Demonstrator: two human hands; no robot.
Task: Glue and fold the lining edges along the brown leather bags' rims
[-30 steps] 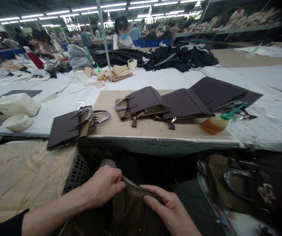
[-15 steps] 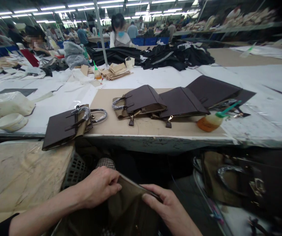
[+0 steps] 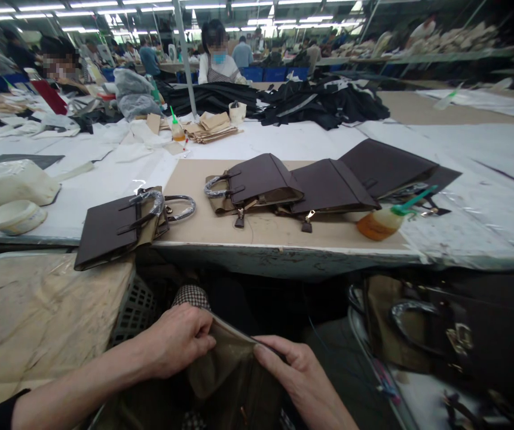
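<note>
In my lap lies a dark bag with an olive-brown lining, its upper edge stretched between my two hands. My left hand is closed on that edge, thumb and fingers pinched together. My right hand grips the same edge farther right, thumb on the lining side and fingers behind. The lower part of the bag runs out of the picture. On the table ahead, a dark brown handbag with plastic-wrapped handles overhangs the front edge.
More brown handbags lie on the white-covered table. A bottle of amber liquid stands near its edge. A white tub is at left, above a paper-covered surface. Another handbag lies at right. A co-worker sits across.
The view has shifted slightly. Both hands keep hold of the bag's edge, and a little more of the lining shows between them.
</note>
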